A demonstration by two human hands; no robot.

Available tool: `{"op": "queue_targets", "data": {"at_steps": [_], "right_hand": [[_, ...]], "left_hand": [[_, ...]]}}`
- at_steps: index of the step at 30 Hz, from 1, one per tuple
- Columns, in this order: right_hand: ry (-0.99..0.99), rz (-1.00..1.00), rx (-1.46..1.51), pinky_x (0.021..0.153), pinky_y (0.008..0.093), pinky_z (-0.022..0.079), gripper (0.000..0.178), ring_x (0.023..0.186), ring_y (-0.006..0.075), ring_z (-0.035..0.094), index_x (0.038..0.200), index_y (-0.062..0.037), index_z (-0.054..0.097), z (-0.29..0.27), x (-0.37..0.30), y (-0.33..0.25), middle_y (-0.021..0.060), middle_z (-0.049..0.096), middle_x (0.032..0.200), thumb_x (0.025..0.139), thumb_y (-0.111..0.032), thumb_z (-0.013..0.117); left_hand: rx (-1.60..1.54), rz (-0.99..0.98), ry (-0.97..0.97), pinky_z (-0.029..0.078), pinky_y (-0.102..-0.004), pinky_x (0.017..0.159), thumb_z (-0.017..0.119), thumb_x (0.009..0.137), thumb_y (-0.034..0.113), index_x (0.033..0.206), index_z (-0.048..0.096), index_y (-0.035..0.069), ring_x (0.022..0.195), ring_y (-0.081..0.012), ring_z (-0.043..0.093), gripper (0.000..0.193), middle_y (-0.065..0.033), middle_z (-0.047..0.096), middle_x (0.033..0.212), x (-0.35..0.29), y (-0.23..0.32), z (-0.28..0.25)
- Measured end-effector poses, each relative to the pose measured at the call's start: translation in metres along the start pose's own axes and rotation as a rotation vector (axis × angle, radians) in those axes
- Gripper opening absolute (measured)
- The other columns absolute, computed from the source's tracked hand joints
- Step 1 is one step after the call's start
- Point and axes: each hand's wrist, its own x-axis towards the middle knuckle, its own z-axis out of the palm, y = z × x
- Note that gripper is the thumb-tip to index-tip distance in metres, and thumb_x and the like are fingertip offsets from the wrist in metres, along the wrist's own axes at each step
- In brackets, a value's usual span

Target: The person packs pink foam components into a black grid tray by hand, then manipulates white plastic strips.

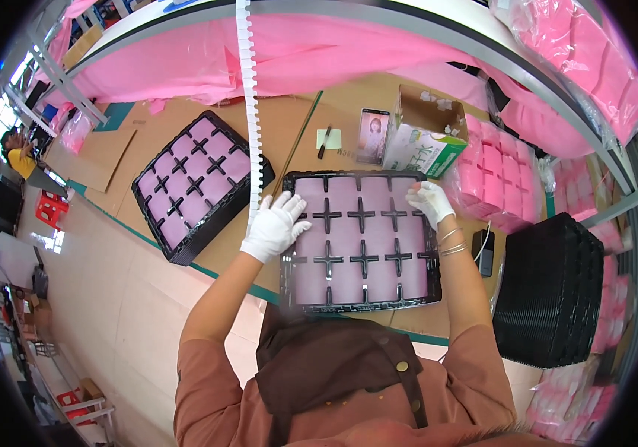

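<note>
In front of me lies a black plastic tray [364, 304] with raised cross-shaped dividers. Lilac sheet-like pieces [345, 257] fill the spaces between its crosses. My left hand [274, 227], in a white glove, rests over the tray's left side, fingers spread and thumb apart. At the far right corner, my right hand [432, 203] touches the tray with loosely bent fingers; its white glove leaves the fingertips bare. Neither hand visibly grips anything. Further left, a second black tray [211, 240] with the same lilac filling sits at an angle, looking like the top of a stack.
A tall stack of black trays [550, 290] stands at right. Behind it are bagged pink pieces [494, 167]. An open carton [427, 138], a phone [372, 135] and a pen [324, 141] lie beyond my tray. A white notched strip [248, 89] hangs down between the trays.
</note>
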Motion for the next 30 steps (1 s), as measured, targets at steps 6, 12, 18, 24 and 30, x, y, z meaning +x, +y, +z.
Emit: {"op": "queue_targets", "data": {"at_steps": [6,12,18,24,30], "right_hand": [[0.172,-0.285,-0.719,0.072,0.0290,0.051,0.018,0.078,0.0156,0.064,0.100,0.0005,0.062,0.015,-0.061,0.006,0.0082,0.067,0.084,0.085,-0.006,0.056],[-0.108,-0.626,-1.224,0.075,0.0389,0.049,0.014,0.083,0.0334,0.060,0.090,-0.0032,0.064,0.031,-0.115,0.010,0.0151,0.063,0.091,0.081,-0.013,0.066],[-0.223,-0.634,-1.465,0.078,0.0418,0.045,0.034,0.086,0.0330,0.056,0.087,-0.0031,0.060,0.027,-0.142,-0.003,0.0127,0.060,0.090,0.071,-0.028,0.077],[-0.337,-0.638,-1.657,0.098,0.0394,0.041,0.065,0.111,0.0333,0.050,0.113,-0.0024,0.056,0.021,-0.158,-0.007,0.0142,0.054,0.114,0.061,-0.032,0.081],[-0.370,-0.467,-1.596,0.110,0.0411,0.030,0.093,0.130,0.0369,0.036,0.134,0.0014,0.040,-0.010,-0.177,-0.013,0.0187,0.043,0.133,0.059,-0.038,0.080]], "left_hand": [[0.012,0.049,0.049,0.032,-0.0525,0.103,0.050,0.091,0.040,0.118,0.056,0.006,0.122,-0.0303,0.046,0.044,-0.0130,0.055,0.125,-0.020,0.027,-0.014],[-0.132,0.139,-0.028,0.035,-0.0474,0.101,0.053,0.089,0.040,0.116,0.056,0.007,0.113,-0.0264,0.052,0.042,-0.0100,0.058,0.115,-0.044,0.054,-0.009],[-0.116,0.064,-0.107,0.036,-0.0464,0.099,0.062,0.082,0.045,0.103,0.063,0.006,0.104,-0.0274,0.056,0.045,-0.0091,0.063,0.100,-0.056,0.058,-0.025],[-0.031,-0.076,-0.143,0.035,-0.0477,0.101,0.074,0.066,0.050,0.108,0.061,0.005,0.117,-0.0327,0.049,0.063,-0.0130,0.059,0.111,-0.064,0.066,-0.031],[-0.285,-0.186,-0.338,0.028,-0.0484,0.109,0.077,0.067,0.040,0.141,0.036,0.010,0.135,-0.0363,0.032,0.090,-0.0161,0.033,0.147,-0.103,0.047,-0.042]]}}
